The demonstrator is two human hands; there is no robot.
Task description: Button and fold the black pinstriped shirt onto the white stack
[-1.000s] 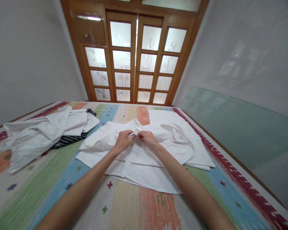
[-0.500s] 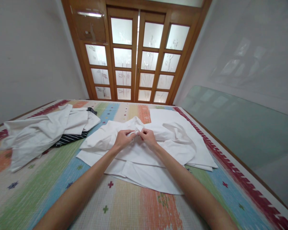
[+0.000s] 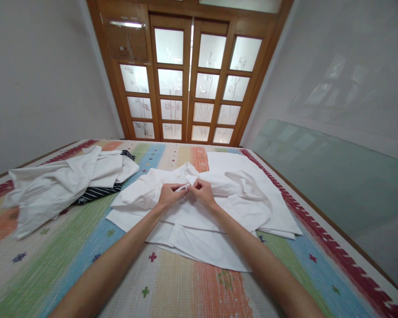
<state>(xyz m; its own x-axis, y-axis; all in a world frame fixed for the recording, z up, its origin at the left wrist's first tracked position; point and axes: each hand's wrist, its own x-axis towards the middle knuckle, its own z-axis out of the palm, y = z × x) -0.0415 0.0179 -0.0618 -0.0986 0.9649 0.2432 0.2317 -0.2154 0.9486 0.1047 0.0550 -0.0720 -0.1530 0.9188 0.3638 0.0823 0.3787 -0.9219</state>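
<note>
A white shirt [image 3: 239, 203] lies spread in loose folds in the middle of the patterned cloth. My left hand [image 3: 171, 194] pinches its fabric near the collar, fingers closed. Right beside it, my right hand [image 3: 201, 191] grips the same part between thumb and fingers. The fingertips of both hands nearly meet there, and the small detail between them, perhaps a button, is too fine to make out. Under the shirt and toward the far right, more white cloth [image 3: 223, 161] lies flat.
To the left lies a crumpled white garment [image 3: 76, 172] over a black striped cloth [image 3: 99, 192]. A multicoloured striped cover [image 3: 119, 274] spreads beneath everything. Wooden doors with frosted panes [image 3: 185, 88] stand at the far end, and a glass panel [image 3: 334, 176] leans along the right wall.
Both hands have shifted slightly down at the same spot on the shirt, fingertips still together. The view has tilted a little; the garments lie as before.
</note>
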